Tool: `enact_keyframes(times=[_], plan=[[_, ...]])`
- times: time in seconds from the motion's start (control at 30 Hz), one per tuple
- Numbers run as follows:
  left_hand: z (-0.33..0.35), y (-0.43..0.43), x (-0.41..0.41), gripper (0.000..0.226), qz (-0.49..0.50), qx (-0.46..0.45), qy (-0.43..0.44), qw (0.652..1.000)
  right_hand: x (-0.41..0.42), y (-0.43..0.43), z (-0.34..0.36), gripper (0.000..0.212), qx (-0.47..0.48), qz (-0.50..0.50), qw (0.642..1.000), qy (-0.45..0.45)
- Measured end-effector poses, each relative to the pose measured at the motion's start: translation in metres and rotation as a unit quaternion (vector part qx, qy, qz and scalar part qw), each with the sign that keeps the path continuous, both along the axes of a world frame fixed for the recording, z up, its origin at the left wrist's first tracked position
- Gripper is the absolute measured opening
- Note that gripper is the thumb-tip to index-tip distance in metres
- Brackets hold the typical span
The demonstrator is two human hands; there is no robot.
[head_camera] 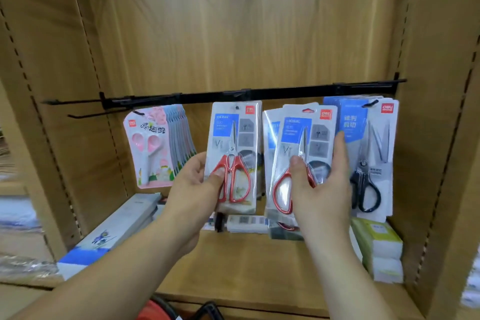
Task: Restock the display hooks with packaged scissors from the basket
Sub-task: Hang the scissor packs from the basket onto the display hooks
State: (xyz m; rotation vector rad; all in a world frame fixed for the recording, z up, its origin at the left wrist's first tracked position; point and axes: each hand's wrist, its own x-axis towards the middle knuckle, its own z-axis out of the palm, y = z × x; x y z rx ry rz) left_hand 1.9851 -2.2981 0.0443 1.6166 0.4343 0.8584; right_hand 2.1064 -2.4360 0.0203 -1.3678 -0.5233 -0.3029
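Stock, 2 lots: our left hand pinches 1 red-handled scissors pack in clear blister card, just under the black metal rail; our right hand grips a stack of matching packs beside it.

Two blister packs of red-handled scissors: white card, blue label, red logo at top right. The left pack is upright with its top at the black rail; can't tell if it's on a hook. The left hand grips its lower left edge, thumb on the handles. The right pack leans top-right just under the rail, pinched by the right hand, thumb in front. A stack of matching packs hangs behind it. Bare hooks stick out at the rail's left end.
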Motion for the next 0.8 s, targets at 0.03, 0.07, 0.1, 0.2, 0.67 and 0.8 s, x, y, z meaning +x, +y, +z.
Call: enact_keyframes(times=[0.03, 0.07, 0.1, 0.2, 0.67, 0.8], plan=[[0.001, 0.001, 0.003, 0.025, -0.005, 0.003, 0.004, 1.000, -0.001, 0.001, 0.000, 0.081, -0.004, 0.001, 1.000, -0.011], [0.001, 0.000, 0.006, 0.028, -0.011, 0.010, 0.009, 1.000, -0.003, 0.000, -0.001, 0.081, -0.012, 0.000, 1.000, -0.016], [0.000, 0.000, 0.007, 0.032, -0.017, 0.019, 0.011, 1.000, -0.005, 0.000, -0.002, 0.081, -0.021, 0.000, 1.000, -0.014], [-0.007, -0.001, 0.009, 0.040, -0.017, 0.035, 0.009, 0.999, -0.006, -0.003, 0.000, 0.081, -0.033, -0.004, 0.999, 0.005], [-0.020, 0.026, 0.044, 0.045, 0.168, -0.008, 0.059, 0.984, 0.000, 0.006, -0.009, 0.076, 0.000, 0.056, 0.998, -0.009], [-0.026, -0.007, 0.016, 0.029, 0.104, 0.025, 0.008, 0.994, -0.005, 0.014, -0.008, 0.077, 0.017, 0.095, 0.995, 0.005]])
